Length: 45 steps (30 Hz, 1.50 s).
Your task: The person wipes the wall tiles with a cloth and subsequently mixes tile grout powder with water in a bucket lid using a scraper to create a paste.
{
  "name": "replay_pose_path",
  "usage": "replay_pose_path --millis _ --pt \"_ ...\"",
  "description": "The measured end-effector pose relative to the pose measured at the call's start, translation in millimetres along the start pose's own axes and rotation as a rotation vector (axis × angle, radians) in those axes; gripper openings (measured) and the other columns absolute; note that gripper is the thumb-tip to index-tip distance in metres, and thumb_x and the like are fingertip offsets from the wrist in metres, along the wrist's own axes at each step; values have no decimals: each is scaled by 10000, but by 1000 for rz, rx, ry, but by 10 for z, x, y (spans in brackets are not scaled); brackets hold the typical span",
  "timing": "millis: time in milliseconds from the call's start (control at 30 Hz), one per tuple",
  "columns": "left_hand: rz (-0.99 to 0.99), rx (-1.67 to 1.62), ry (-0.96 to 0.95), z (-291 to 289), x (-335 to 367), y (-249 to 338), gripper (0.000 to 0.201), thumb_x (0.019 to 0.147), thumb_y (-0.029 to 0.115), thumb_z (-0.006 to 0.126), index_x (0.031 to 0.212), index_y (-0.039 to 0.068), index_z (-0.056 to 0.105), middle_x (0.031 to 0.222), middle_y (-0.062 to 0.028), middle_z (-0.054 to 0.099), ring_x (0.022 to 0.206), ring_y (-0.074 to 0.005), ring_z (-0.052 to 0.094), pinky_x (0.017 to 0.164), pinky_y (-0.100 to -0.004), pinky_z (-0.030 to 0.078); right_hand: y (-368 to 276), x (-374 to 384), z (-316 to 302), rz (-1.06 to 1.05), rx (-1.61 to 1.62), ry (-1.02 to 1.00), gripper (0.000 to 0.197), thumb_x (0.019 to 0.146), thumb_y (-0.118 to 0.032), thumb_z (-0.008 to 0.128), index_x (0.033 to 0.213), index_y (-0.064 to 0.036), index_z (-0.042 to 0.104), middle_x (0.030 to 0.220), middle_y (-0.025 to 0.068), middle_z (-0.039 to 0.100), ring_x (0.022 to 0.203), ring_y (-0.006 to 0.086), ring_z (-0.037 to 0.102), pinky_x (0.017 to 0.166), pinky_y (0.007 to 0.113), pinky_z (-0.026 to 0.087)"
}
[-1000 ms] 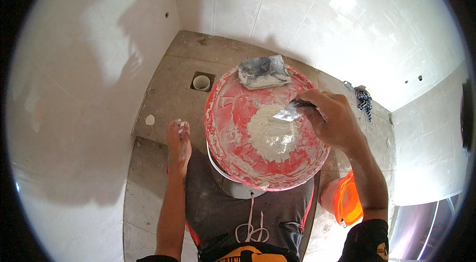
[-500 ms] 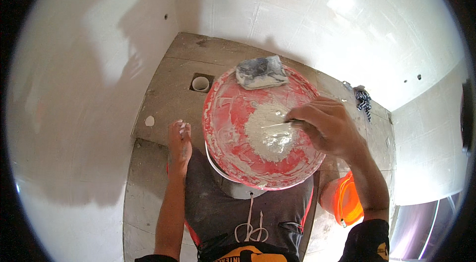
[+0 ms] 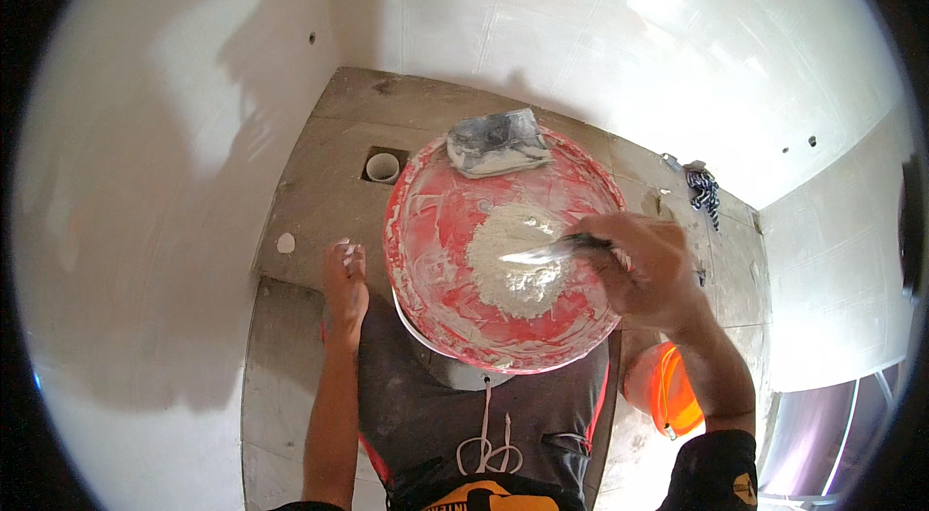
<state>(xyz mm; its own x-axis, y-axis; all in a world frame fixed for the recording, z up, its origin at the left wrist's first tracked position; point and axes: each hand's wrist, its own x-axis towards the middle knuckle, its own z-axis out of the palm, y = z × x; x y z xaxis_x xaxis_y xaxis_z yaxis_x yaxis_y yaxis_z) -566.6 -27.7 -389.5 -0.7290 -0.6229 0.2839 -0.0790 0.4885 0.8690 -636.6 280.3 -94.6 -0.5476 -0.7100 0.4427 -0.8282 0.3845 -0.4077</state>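
My right hand, blurred by motion, grips a small thin-bladed putty knife. The blade is down in a pale, wet-looking heap of powdery paste. That heap lies in the middle of a round red lid, smeared with the same pale stuff and set on a white bucket between my legs. At the lid's far edge sits a folded grey plastic bag dusted with powder. My left hand is by my left knee, its fingers curled in and whitened at the tips, apart from the lid.
An orange bucket stands right of my right leg. Beyond the red lid, a white drain pipe opens in a square floor hole. A dark striped cloth lies near the right wall. Pale walls enclose the tiled floor.
The putty knife has swung in my right hand, its blade now showing more broadly over the paste. My left hand keeps its place. The whole view has shifted slightly.
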Motion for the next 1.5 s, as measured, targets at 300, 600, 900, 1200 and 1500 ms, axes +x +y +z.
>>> replay_pose_path --millis 300,600,900,1200,1500 --pt "-85 22 -35 -6 11 58 340 942 239 531 1105 -60 529 1094 -180 535 939 -279 590 812 -363 473 263 -222 102 198 -13 145 150 838 -111 644 972 -56 604 769 133 652 688 292 668 599 364 511" --pt "63 -7 -24 22 -3 -46 318 947 226 530 1122 -39 512 1072 -159 542 914 -246 585 796 -360 473 224 -236 224 121 77 148 186 807 -56 668 978 -44 596 791 126 663 684 273 677 593 336 519" --pt "164 270 -10 -19 11 -16 283 938 205 534 1067 -47 552 1036 -163 549 907 -284 587 788 -362 477 291 -253 231 64 111 171 165 792 -30 674 943 -25 609 799 140 662 684 279 671 594 344 520" --pt "107 99 -37 -32 -2 37 283 947 210 525 1076 -40 549 1067 -159 534 912 -276 584 784 -366 473 357 -138 285 41 123 165 171 773 -4 675 930 -23 609 807 128 663 701 278 666 620 351 518" --pt "189 187 -27 -28 -3 -32 321 951 249 502 1068 -47 547 1042 -195 538 945 -332 557 826 -388 447 485 -347 130 57 182 78 204 736 44 656 921 -38 623 819 111 668 741 273 667 646 341 516"
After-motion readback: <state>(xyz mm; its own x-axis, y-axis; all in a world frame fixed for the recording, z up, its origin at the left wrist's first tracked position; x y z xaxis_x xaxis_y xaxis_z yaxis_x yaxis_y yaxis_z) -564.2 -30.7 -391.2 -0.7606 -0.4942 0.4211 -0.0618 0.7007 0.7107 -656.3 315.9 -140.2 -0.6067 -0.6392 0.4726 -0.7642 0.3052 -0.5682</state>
